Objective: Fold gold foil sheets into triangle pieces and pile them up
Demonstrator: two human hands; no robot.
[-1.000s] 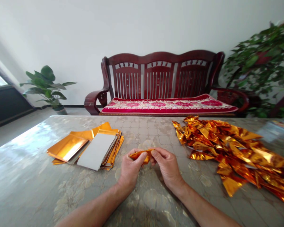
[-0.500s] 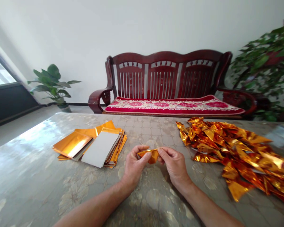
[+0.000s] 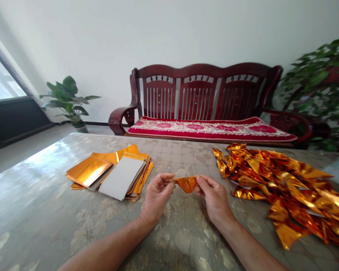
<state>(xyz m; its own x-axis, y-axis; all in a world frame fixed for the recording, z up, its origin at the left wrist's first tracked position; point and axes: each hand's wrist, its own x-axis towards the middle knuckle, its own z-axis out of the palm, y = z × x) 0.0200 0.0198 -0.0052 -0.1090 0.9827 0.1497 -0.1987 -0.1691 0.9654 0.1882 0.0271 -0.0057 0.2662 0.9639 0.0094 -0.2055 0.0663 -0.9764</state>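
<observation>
1. You hold one folded foil piece [image 3: 187, 184] at the centre, over the tabletop [image 3: 180, 158]; it looks well shaped, tapering toward 6 o'clock.
2. Your right hand [image 3: 216, 195] has its fingers clamped on the 3 o'clock tip. Your left hand [image 3: 156, 195] has its fingers at the 9 o'clock tip; whether they pinch it, you can't quite tell here.
3. Done, by the look: the heap of creased foil [image 3: 285, 177] toward 3 o'clock.
4. Remaining: the stack of flat sheets [image 3: 120, 177] toward 10 o'clock, apparently unworked.
</observation>
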